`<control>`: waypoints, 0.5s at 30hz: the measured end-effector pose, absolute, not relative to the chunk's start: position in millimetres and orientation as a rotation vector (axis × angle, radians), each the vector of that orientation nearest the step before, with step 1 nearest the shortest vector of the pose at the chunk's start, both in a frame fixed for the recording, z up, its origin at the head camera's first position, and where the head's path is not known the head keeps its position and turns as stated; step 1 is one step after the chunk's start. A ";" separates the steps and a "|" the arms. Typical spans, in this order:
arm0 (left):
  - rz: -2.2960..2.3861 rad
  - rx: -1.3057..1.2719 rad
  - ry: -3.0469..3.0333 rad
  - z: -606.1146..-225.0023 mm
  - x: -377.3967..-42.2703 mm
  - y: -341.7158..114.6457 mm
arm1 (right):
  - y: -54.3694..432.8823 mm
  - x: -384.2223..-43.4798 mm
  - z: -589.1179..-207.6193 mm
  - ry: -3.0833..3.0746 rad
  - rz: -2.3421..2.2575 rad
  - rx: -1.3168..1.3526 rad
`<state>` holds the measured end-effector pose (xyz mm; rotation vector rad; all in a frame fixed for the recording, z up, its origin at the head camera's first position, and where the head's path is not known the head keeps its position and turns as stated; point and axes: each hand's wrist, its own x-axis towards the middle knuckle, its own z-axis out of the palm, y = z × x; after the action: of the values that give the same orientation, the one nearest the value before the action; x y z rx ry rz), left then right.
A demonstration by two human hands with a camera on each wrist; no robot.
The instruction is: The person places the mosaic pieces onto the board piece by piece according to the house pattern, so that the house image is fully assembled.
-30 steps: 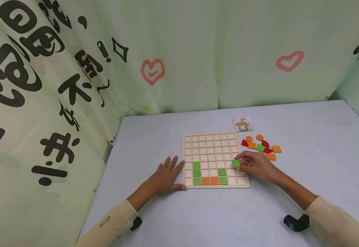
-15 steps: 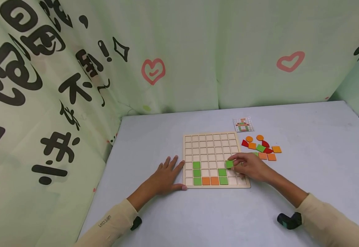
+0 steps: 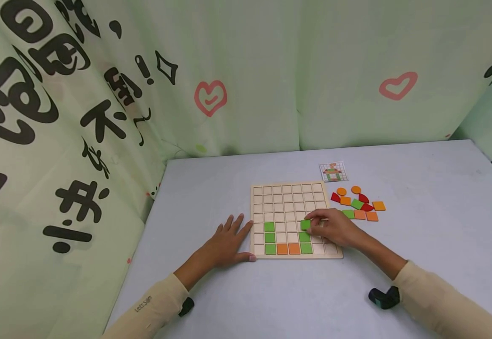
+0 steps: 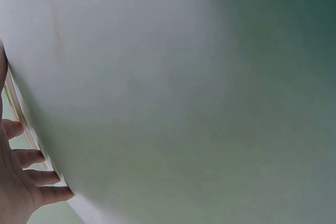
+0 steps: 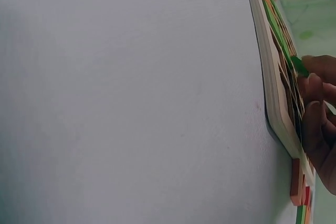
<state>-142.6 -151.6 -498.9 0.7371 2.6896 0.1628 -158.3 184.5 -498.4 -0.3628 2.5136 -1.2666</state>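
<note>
A wooden grid board [image 3: 271, 200] lies on the table, with green and orange square tiles set in its lower rows. My right hand [image 3: 332, 227] pinches a green square tile [image 3: 305, 224] between thumb and fingertips, just above the green tile [image 3: 304, 237] in the right-hand green column. In the right wrist view the pinched tile [image 5: 300, 66] is tilted at the board's surface. My left hand [image 3: 227, 243] is spread beside the board's left edge, fingers straight, the thumb near the lower left corner. The left wrist view shows its fingers [image 4: 42, 179] along that edge.
Right of the board lie loose pieces: orange circles [image 3: 356, 189], red pieces [image 3: 363, 198], green tiles [image 3: 357, 203] and orange squares [image 3: 379, 205]. A small pattern card [image 3: 333, 171] sits behind them. A printed curtain [image 3: 254, 117] stands along the table's far edge.
My right hand has moved left over the board with the green tile, from its right side to above the right-hand green column. The left hand has stayed in place.
</note>
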 end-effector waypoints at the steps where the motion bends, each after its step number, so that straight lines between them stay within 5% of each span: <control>1: 0.159 0.736 2.690 -499.0 -142.6 -151.5 | 183.6 -159.0 -499.0 2.519 -1.257 -0.368; 15: 0.158 0.736 2.691 -499.4 -142.2 -152.3 | 174.8 -164.0 -497.3 2.633 -1.072 -0.427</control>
<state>-142.2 -152.3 -499.4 0.7360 2.6910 0.1580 -164.0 174.8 -497.3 -0.4273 2.6332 -1.0720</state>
